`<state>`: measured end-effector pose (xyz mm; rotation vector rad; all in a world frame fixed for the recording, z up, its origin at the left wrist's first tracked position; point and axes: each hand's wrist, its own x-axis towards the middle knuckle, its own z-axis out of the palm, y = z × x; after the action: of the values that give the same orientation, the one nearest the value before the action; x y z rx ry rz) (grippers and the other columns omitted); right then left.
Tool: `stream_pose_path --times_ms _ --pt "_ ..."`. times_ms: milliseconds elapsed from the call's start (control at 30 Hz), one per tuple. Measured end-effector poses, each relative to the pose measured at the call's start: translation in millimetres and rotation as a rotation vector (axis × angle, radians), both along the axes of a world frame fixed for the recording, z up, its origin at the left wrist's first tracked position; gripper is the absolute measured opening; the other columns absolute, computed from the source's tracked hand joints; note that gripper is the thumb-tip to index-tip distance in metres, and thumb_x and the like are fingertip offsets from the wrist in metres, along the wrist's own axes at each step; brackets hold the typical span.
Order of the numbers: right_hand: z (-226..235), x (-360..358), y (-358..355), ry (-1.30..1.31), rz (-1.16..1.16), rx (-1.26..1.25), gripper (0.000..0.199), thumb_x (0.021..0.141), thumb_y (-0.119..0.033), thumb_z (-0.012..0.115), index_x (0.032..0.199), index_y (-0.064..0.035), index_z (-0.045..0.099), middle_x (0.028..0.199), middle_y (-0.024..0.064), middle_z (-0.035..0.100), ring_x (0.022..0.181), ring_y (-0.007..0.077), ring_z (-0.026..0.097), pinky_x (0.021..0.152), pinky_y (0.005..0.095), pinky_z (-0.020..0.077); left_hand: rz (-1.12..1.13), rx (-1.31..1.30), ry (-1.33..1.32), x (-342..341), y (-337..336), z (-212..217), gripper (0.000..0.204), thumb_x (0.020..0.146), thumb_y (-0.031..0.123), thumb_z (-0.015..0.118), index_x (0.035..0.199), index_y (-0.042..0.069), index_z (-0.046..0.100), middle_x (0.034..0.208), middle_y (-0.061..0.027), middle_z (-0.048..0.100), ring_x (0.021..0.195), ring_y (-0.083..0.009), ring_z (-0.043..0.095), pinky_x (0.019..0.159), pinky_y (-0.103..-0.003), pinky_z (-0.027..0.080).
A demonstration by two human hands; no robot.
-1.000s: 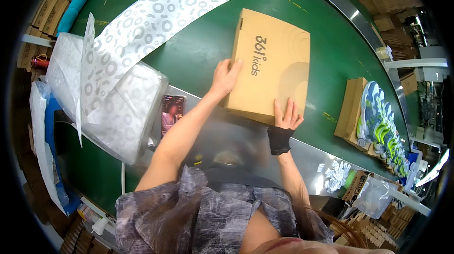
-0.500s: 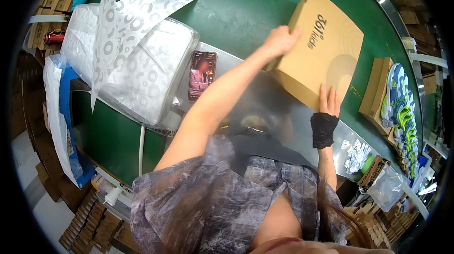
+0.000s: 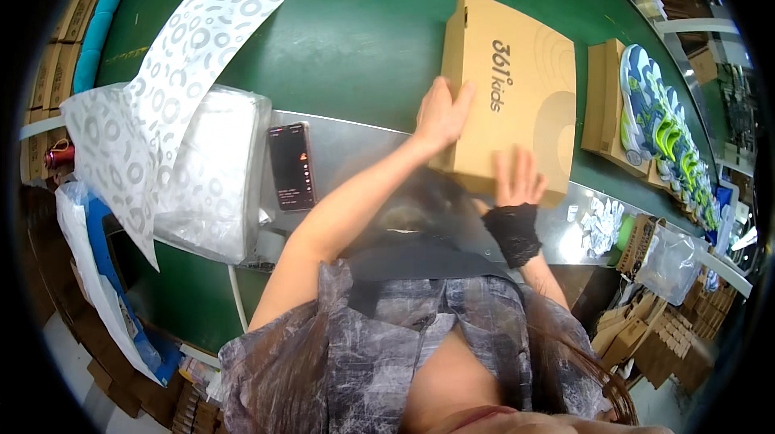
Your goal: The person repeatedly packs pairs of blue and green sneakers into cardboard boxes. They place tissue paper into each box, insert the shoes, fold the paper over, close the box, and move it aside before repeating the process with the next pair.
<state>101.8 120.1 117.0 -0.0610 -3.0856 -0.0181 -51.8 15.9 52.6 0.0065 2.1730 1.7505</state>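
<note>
A closed tan cardboard shoebox (image 3: 517,87) lies on the green conveyor belt (image 3: 363,38). My left hand (image 3: 441,115) rests flat against its left side near the front corner. My right hand (image 3: 518,180), with a black lace wrist cover, lies palm down on the box's near edge. Neither hand grips the box; the fingers are spread on it.
A dark phone (image 3: 292,166) lies on the metal ledge (image 3: 355,151) to the left. A stack of patterned white tissue paper in plastic (image 3: 206,171) sits farther left. Right of the box, another open box (image 3: 605,99) and blue-green shoes (image 3: 658,123) rest on the belt.
The view has swung, and the shoebox now sits closer in front of me. Both hands stay on the box, with the left hand moved from its far edge to its left side.
</note>
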Motion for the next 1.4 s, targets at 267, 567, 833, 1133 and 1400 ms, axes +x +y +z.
stream_pose_path --times_ms 267,567,833,1133,1400 --pt "-56 -4 -6 0.450 0.310 -0.014 0.055 0.065 -0.039 0.071 0.108 -0.0106 0.053 0.119 0.0147 0.049 0.110 0.0256 0.047 0.086 0.0392 0.0311 0.138 0.049 0.123 42 13 -33 0.041 0.083 0.034 0.052 0.096 -0.005 0.048 0.083 -0.0208 0.059 0.078 -0.0287 0.058 0.069 -0.035 0.045" --pt "-45 -5 -6 0.372 0.355 -0.202 0.061 0.066 -0.039 0.069 0.115 -0.0098 0.050 0.125 0.0136 0.045 0.112 0.0256 0.045 0.086 0.0393 0.0300 -0.060 0.531 -0.413 17 -4 -32 0.083 0.066 0.051 0.062 0.126 0.000 0.034 0.123 -0.0181 0.041 0.112 -0.0263 0.041 0.090 -0.037 0.037" --pt "20 24 40 0.542 0.327 -0.440 0.036 0.085 -0.021 0.050 0.116 -0.0015 0.046 0.124 0.0214 0.041 0.114 0.0369 0.041 0.096 0.0472 0.0287 0.078 0.422 -0.147 43 -41 9 0.077 0.067 0.039 0.062 0.126 -0.003 0.035 0.107 -0.0145 0.055 0.092 -0.0196 0.054 0.075 -0.029 0.044" --pt "-41 0 80 0.574 -0.009 -0.490 0.039 0.084 -0.015 0.051 0.119 -0.0010 0.042 0.125 0.0172 0.040 0.118 0.0294 0.037 0.097 0.0384 0.0292 0.200 1.055 0.169 200 -297 80 0.042 0.078 0.028 0.053 0.108 -0.002 0.051 0.094 -0.0085 0.059 0.078 -0.0155 0.058 0.065 -0.026 0.048" --pt "-156 27 81 0.298 -0.088 -0.122 0.041 0.081 -0.029 0.050 0.113 -0.0049 0.049 0.117 0.0113 0.049 0.114 0.0252 0.041 0.093 0.0432 0.0247 1.784 0.879 0.472 373 -362 97 0.089 0.070 0.059 0.052 0.135 0.009 0.018 0.135 -0.0149 0.023 0.121 -0.0332 0.031 0.097 -0.051 0.026"
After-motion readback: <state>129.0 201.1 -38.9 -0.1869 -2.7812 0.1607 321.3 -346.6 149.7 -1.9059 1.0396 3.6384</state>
